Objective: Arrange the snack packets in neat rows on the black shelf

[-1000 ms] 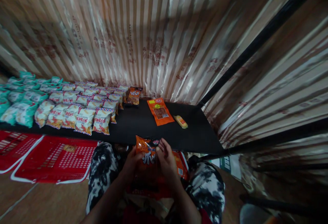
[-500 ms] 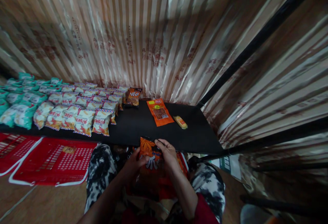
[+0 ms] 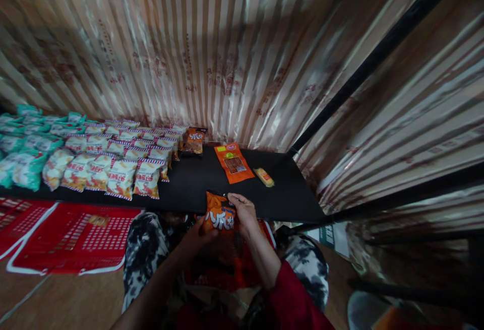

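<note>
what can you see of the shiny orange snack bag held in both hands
The glossy orange snack bag looks like plastic film, with a dark strip along its top edge, large white lettering and smaller blue lettering above that. Its printed front faces the camera, top end up. The left hand grips its left side, and the right hand its upper right corner. It is at the near edge of the flat black tabletop; its lower end is too dark to make out.
</note>
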Demonstrator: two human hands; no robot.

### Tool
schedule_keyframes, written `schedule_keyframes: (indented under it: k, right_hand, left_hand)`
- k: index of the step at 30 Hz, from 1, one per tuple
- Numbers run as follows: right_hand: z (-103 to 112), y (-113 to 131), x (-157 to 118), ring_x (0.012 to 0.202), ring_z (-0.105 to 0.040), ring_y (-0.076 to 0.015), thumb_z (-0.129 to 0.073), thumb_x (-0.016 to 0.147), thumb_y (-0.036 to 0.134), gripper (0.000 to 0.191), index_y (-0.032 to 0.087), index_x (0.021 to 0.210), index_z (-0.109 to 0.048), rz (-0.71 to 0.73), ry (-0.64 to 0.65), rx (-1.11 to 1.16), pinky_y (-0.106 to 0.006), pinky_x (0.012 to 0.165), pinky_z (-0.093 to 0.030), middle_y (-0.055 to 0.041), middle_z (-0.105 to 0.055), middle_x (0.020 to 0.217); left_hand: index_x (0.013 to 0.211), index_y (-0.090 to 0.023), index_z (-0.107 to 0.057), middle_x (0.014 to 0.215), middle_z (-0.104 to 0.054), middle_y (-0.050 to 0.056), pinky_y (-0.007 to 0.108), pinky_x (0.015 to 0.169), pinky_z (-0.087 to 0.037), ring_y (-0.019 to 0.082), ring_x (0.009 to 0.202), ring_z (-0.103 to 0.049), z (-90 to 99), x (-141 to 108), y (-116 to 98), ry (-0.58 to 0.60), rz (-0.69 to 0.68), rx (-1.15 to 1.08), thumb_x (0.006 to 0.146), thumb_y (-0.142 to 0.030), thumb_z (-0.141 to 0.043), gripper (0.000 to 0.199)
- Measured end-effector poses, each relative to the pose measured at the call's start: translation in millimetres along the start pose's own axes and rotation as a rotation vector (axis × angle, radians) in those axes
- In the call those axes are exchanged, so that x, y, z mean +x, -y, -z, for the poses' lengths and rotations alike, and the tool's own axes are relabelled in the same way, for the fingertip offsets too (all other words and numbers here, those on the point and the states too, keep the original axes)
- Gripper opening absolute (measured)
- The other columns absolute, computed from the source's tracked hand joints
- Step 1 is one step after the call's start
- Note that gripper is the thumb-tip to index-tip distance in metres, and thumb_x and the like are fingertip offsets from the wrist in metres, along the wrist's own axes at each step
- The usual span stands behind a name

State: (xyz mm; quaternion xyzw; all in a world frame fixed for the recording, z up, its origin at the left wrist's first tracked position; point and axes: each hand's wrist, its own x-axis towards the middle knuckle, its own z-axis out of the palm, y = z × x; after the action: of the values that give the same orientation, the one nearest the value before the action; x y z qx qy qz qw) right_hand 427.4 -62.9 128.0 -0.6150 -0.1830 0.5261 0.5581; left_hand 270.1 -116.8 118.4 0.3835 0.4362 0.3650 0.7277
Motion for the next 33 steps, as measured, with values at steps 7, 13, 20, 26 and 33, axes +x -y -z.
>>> schedule_keyframes:
  k: [7,13,20,26,33]
  right_hand:
    - [-7,3,-9,0.057,-0.057,-0.0113,-0.077,0.053,0.045,0.04,0.02,0.081,-0.066,-0.042,0.097,0.072,-0.021,0.051,-0.044,0.0026,-0.065,0.07]
    - [-3,-6,-24,0.064,-0.061,-0.0127,-0.073,0.061,0.05,0.042,0.021,0.09,-0.063,-0.104,0.233,-0.056,-0.02,0.052,-0.045,0.0014,-0.067,0.075]
    - [1,-24,-27,0.074,-0.065,-0.0182,-0.076,0.056,0.052,0.048,0.021,0.092,-0.064,-0.159,0.442,-0.115,-0.028,0.068,-0.049,-0.0016,-0.07,0.081]
    - [0,-24,-22,0.073,-0.066,-0.0185,-0.081,0.053,0.045,0.05,0.02,0.093,-0.064,-0.122,0.492,-0.114,-0.029,0.072,-0.048,-0.0022,-0.071,0.077]
    - [-1,-24,-12,0.069,-0.066,-0.0189,-0.079,0.055,0.046,0.055,0.021,0.101,-0.061,-0.117,0.466,-0.153,-0.029,0.062,-0.049,-0.0024,-0.071,0.079]
  left_hand:
    - [0.107,-0.017,-0.06,0.104,-0.069,0.009,0.039,0.085,-0.05,0.026,0.095,-0.065,3.2,5,-3,-0.082,0.034,-0.036,0.061,-0.044,-0.074,0.055]
    - [0.106,-0.02,-0.058,0.096,-0.07,0.007,0.036,0.072,-0.054,0.025,0.083,-0.068,9.8,15,-7,-0.181,0.099,-0.109,0.061,-0.045,-0.075,0.054]
    - [0.105,-0.018,-0.057,0.094,-0.07,0.007,0.031,0.072,-0.054,0.021,0.082,-0.067,13.8,27,-27,-0.25,0.056,-0.098,0.067,-0.041,-0.074,0.048]
    - [0.101,-0.017,-0.058,0.092,-0.07,0.006,0.03,0.074,-0.054,0.019,0.081,-0.067,17.9,45,-30,-0.25,0.089,-0.083,0.067,-0.039,-0.074,0.043]
    - [0.099,-0.017,-0.057,0.098,-0.069,0.007,0.031,0.073,-0.053,0.02,0.084,-0.066,21.7,63,-32,-0.208,0.067,-0.066,0.065,-0.044,-0.074,0.047]
